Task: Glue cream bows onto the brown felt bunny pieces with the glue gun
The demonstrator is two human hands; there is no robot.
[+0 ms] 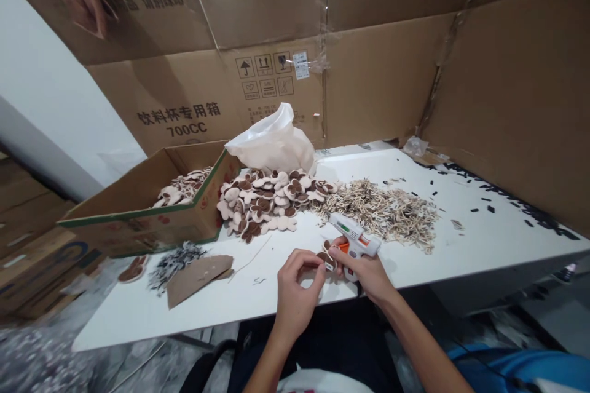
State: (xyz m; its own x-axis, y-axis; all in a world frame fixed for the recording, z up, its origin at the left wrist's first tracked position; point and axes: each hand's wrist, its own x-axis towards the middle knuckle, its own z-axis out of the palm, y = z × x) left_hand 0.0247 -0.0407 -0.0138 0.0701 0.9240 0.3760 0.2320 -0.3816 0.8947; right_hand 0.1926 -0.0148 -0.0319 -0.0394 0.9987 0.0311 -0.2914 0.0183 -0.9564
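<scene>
My right hand point(364, 273) is closed around a white and orange hot glue gun point(354, 236) at the table's front edge. Its nozzle points up and to the left. Between my two hands is a small brown and white felt patch point(326, 256), partly covered by fingers. My left hand point(297, 288) pinches the patch's near edge with thumb and forefinger, where a small white strip shows. Fingers of my right hand also touch the patch. Beyond them lie a heap of brown and cream rabbit-shaped felt patches point(267, 199) and a heap of short beige cord pieces point(387, 208).
An open cardboard box point(138, 221) with more patches stands at the left, beside a white plastic bag point(281, 141). Near it lie dark shreds point(175, 264), a cardboard scrap point(200, 279) and one patch point(133, 270). Small black pieces point(488, 199) line the right. Tall cardboard walls point(382, 73) enclose the back.
</scene>
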